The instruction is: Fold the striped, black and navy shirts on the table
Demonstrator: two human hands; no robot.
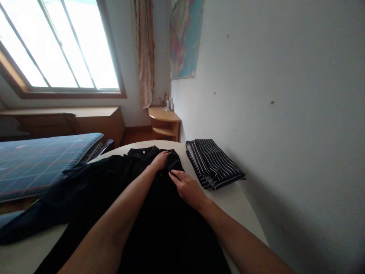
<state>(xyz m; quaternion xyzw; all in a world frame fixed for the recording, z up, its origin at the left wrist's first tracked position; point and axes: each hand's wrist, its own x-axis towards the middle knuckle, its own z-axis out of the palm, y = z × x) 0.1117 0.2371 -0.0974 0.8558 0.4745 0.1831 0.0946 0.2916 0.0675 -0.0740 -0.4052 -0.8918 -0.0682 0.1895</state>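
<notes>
A black long-sleeved garment with a collar (pixel 142 153) lies spread over the table, its collar at the far end and a small white label inside the neck. One dark sleeve (pixel 54 196) stretches left toward the bed. My left hand (pixel 159 161) rests on the cloth just right of the collar, fingers stretched out and lying on it. Nearer to me, my right hand (pixel 188 189) touches the garment at its right side, with fingers extended and slightly apart. No sleeve shows spread out on the right. Both forearms cover part of the dark cloth, and its folds are hard to make out.
Right of the garment, a folded black-and-white striped cloth (pixel 213 163) lies on the pale round-edged table (pixel 245 205), beside the wall. A bed with a blue checked mattress (pixel 42 161) stands at left. Behind are a wooden desk (pixel 99 114), a corner shelf (pixel 164 114) and a curtain (pixel 145 57).
</notes>
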